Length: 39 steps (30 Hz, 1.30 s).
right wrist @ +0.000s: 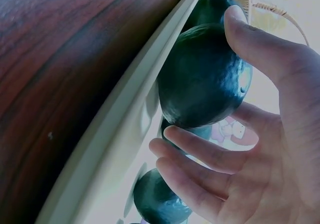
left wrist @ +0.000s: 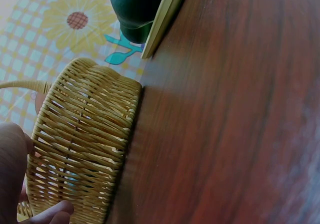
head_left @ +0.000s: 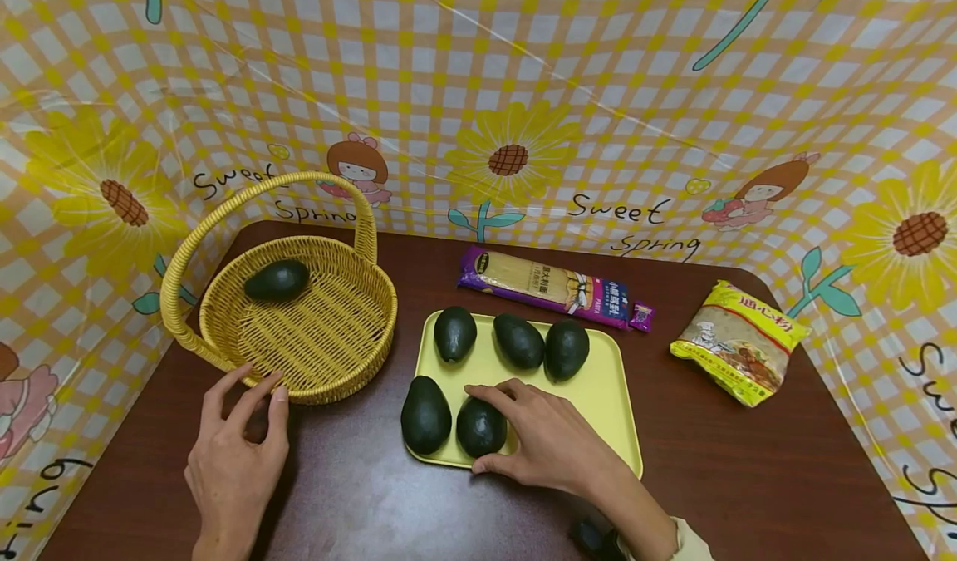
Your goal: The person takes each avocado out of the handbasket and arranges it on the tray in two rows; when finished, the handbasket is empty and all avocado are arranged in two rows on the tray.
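My left hand (head_left: 238,453) holds the near rim of a yellow wicker basket (head_left: 340,386), its fingertips at the rim. In the left wrist view the thumb lies against the woven outer wall (left wrist: 85,134). One dark green avocado (head_left: 277,281) lies inside the basket. My right hand (head_left: 549,440) curls round an avocado (head_left: 478,428) at the near side of a pale yellow tray (head_left: 609,428), thumb on the near side and index finger on the far side. Another avocado (head_left: 426,415) sits to its left; three more, including one avocado (head_left: 454,334), lie along the tray's far side.
Behind the tray lies a purple pasta packet (head_left: 546,285) with a small purple sachet (head_left: 641,317) at its end. A yellow bag of macaroni (head_left: 740,341) stands to the right. The basket's tall handle (head_left: 187,249) arches upward. A dark object (head_left: 591,536) lies near my right forearm.
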Each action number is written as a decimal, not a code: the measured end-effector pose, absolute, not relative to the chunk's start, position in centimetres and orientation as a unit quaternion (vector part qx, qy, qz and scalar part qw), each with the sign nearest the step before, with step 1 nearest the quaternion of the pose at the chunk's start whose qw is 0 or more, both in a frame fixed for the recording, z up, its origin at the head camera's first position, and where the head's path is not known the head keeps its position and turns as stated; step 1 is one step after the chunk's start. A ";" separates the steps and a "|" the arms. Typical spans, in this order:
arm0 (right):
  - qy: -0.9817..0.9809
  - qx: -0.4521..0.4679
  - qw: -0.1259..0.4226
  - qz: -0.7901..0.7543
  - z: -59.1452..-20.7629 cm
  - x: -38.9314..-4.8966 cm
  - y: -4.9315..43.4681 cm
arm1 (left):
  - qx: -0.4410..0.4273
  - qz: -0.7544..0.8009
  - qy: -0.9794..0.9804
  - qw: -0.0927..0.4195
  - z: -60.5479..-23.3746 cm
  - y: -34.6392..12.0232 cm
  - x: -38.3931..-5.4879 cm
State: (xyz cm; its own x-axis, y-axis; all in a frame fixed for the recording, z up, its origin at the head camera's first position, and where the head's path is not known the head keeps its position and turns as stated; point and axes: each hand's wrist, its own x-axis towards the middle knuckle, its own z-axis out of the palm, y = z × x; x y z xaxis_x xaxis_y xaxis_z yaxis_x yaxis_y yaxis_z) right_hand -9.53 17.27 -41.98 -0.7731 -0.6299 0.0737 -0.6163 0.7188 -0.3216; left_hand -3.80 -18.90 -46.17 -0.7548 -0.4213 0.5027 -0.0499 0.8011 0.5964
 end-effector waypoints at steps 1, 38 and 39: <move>0.927 -0.335 0.021 -0.166 -42.0 -9.5 17.3 | 0.132 -0.286 -0.892 0.324 -46.2 -18.9 -3.8; 0.930 -0.327 -0.047 -0.159 -39.2 -10.7 15.8 | 0.136 -0.290 -0.891 0.322 -46.3 -18.9 -3.9; 0.930 -0.327 -0.050 -0.158 -39.2 -10.8 15.6 | 0.135 -0.290 -0.891 0.322 -46.3 -18.9 -3.9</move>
State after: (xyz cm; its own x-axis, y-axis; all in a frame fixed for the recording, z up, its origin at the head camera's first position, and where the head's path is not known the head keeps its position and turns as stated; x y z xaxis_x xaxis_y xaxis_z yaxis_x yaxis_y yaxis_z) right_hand -10.77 15.63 -39.16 -0.7815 -0.5923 0.1963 -0.6239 0.7362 -0.2623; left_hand -3.87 -18.86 -46.33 -0.7561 -0.4284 0.4947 -0.0545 0.7945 0.6048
